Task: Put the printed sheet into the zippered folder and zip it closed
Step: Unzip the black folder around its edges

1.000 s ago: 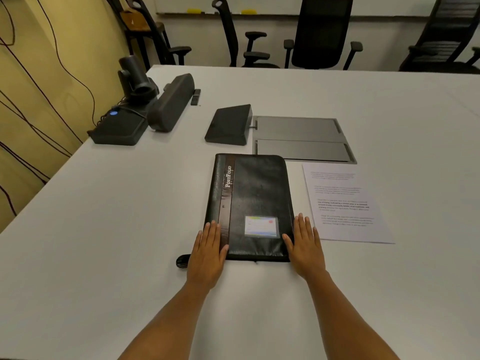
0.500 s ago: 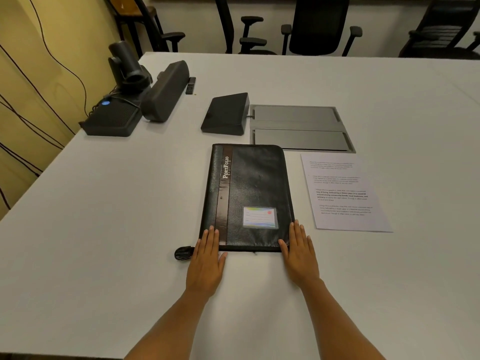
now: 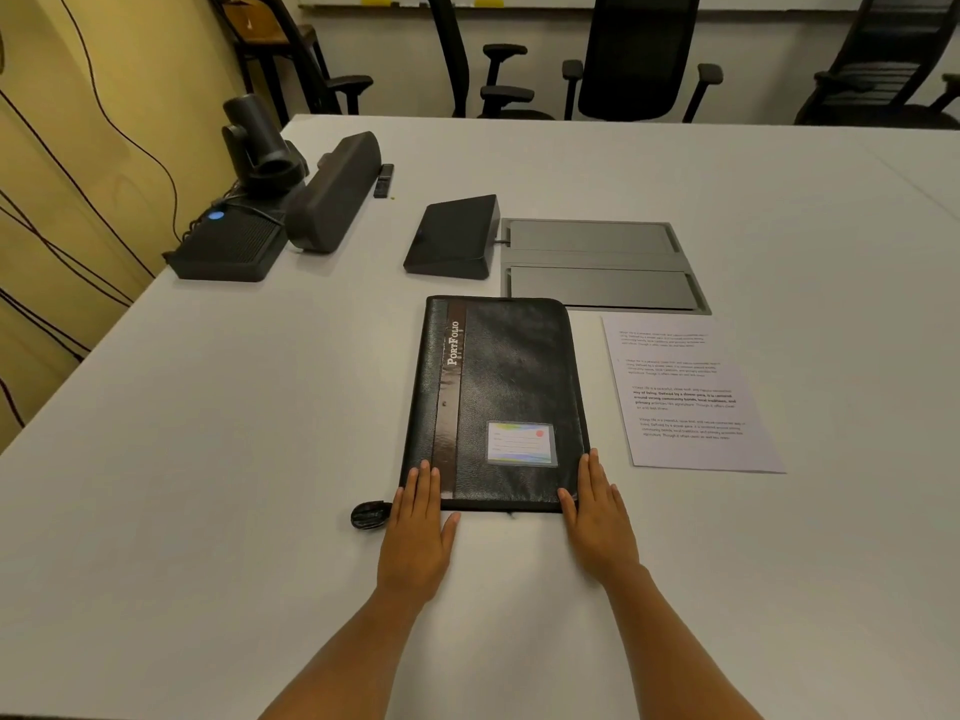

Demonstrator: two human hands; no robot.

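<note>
Well, starting from the left: a small black loop (image 3: 370,514), probably the zip's pull though I cannot be sure, lies on the table (image 3: 208,459) just at nine o'clock of the left hand (image 3: 415,532). That hand lies flat, fingers straight and together, its tips resting on the near left corner of the zippered folder (image 3: 498,397), which lies closed with its spine to the left. The right hand (image 3: 597,517) is likewise flat, fingers straight on the near right corner, gripping nothing. At three o'clock of the folder, near but not touching it, lies the printed sheet (image 3: 685,392), face up. The folder wants opening first, I'd say: one hand should pin the cover while the other finds the pull and runs it steadily round, slowing at each corner so the teeth don't snag.
</note>
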